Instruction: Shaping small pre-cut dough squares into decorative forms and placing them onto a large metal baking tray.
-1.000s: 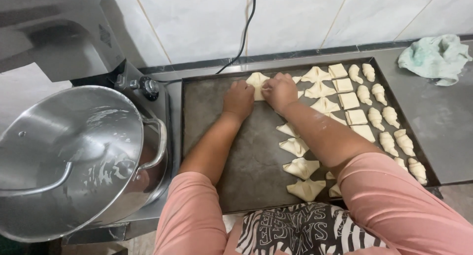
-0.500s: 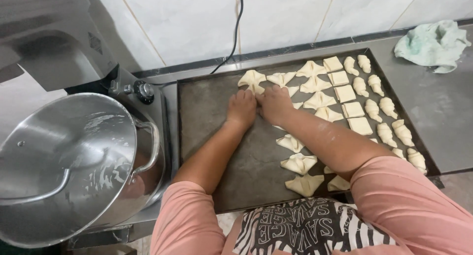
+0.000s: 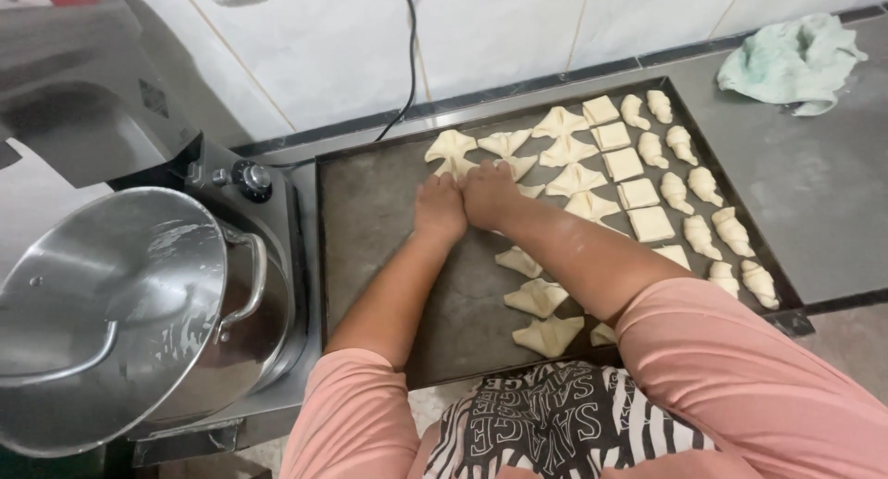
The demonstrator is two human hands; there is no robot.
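Observation:
A dark baking tray (image 3: 370,220) lies in front of me with several raw dough pieces on it. My left hand (image 3: 440,208) and my right hand (image 3: 491,194) sit side by side near the tray's far edge, both pressing on a folded dough piece (image 3: 453,168) whose top pokes out above my fingers. Another folded, pinwheel-shaped piece (image 3: 450,145) lies just beyond it. Square dough pieces (image 3: 622,164) and rolled crescents (image 3: 700,185) fill the right side. Folded pieces (image 3: 548,335) lie near the front under my right forearm.
A large steel mixer bowl (image 3: 111,303) with its machine (image 3: 231,178) stands left of the tray. A crumpled pale green cloth (image 3: 794,61) lies at the back right on the grey counter. A black cable (image 3: 408,54) hangs down the tiled wall.
My hands have come back slightly from the tray's far edge, leaving one folded piece there, and now press on a second piece just in front of it.

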